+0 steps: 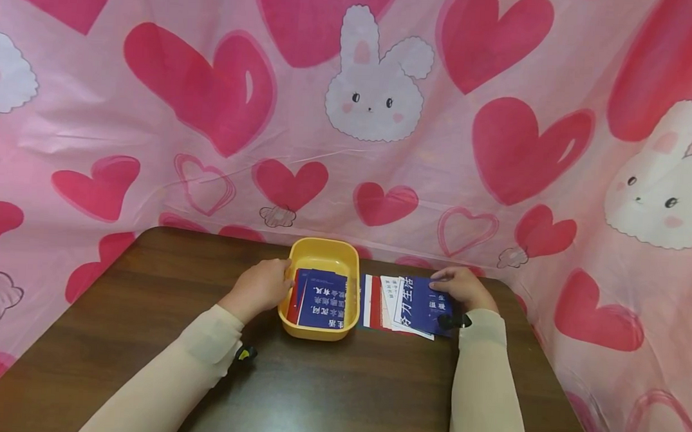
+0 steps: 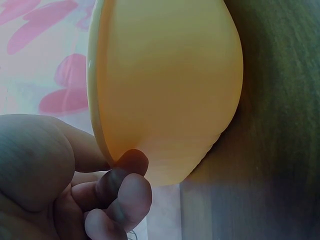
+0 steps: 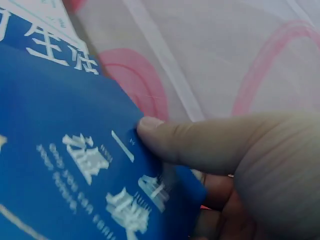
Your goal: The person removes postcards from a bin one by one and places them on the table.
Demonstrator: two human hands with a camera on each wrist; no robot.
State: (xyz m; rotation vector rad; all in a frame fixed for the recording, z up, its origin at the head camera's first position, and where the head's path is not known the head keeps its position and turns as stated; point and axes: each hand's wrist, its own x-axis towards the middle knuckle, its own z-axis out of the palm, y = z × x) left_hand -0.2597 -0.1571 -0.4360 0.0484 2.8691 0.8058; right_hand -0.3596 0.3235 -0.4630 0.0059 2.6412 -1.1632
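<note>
A yellow plastic basin [image 1: 316, 334] stands on the table, with blue and red cards [image 1: 325, 299] lying inside it. My left hand [image 1: 261, 288] pinches the basin's left rim; in the left wrist view the fingertips [image 2: 135, 192] press the outer wall [image 2: 170, 90]. To the right of the basin, a row of overlapping white, red and cream cards [image 1: 385, 308] lies fanned out. At its right end my right hand [image 1: 467, 291] pinches a blue card [image 1: 420, 306] with white lettering, the thumb [image 3: 170, 137] on top and the other fingers partly hidden beneath.
The dark wooden table [image 1: 338, 390] has rounded back corners. Right behind it hangs a pink curtain [image 1: 303, 137] with hearts and rabbits, which also runs along both sides. A black strap [image 1: 454, 320] shows at the right wrist, and another dark device [image 1: 246, 352] at the left.
</note>
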